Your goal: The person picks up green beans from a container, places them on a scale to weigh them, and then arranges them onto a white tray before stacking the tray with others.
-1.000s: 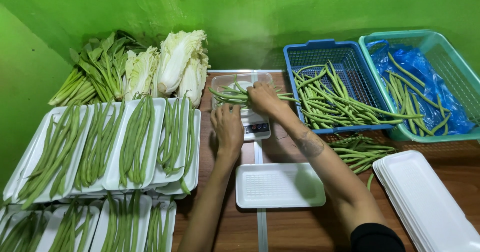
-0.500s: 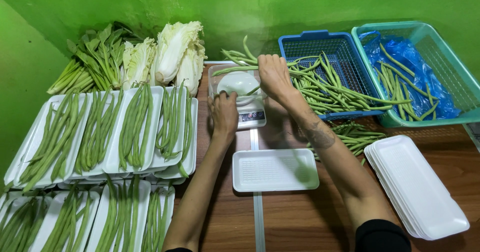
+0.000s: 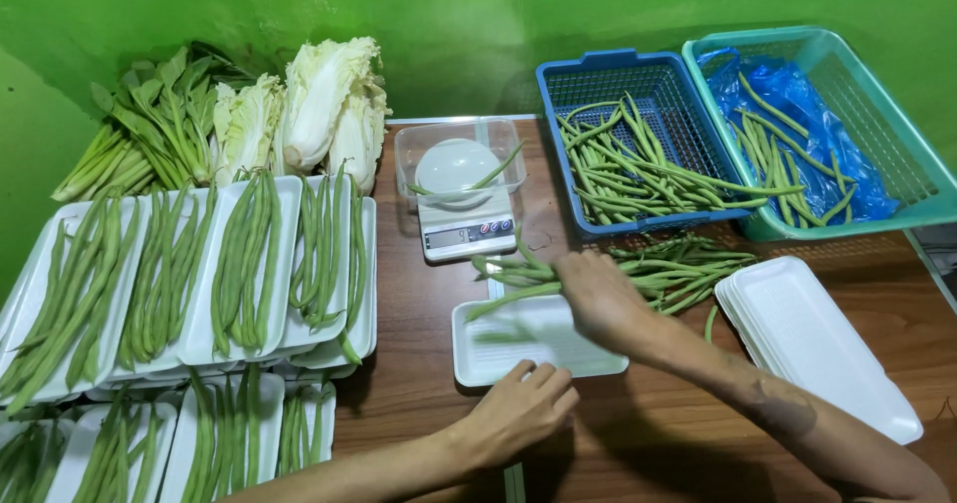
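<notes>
- Head view looks down on a brown wooden table [image 3: 638, 433] set against a green wall.
- The person's right hand [image 3: 598, 299] is closed around a bunch of long green beans [image 3: 513, 274], held just above the far edge of an empty white foam tray [image 3: 533, 348]; the bean ends stick out to the left over the tray.
- The left hand [image 3: 518, 408] rests at the tray's near edge, fingers curled loosely and touching the rim, nothing gripped in it.
- Just beyond the tray stands a small white kitchen scale [image 3: 467, 232] carrying a clear plastic tub [image 3: 459, 159]; one stray bean lies in the tub.
- To the right of the hand, a loose heap of beans [image 3: 678, 269] lies on the table, near a stack of empty foam trays [image 3: 812, 343].
- At the back right, a blue basket [image 3: 598, 94] holds more beans, and touching its side is a teal basket [image 3: 887, 124] lined with blue plastic, with a few beans inside.
- On the left, rows of filled trays [image 3: 189, 274] overlap one another, each with beans laid lengthwise.
- Behind those rows lie heads of pale cabbage [image 3: 319, 104] and a bundle of leafy stalks [image 3: 140, 129].
</notes>
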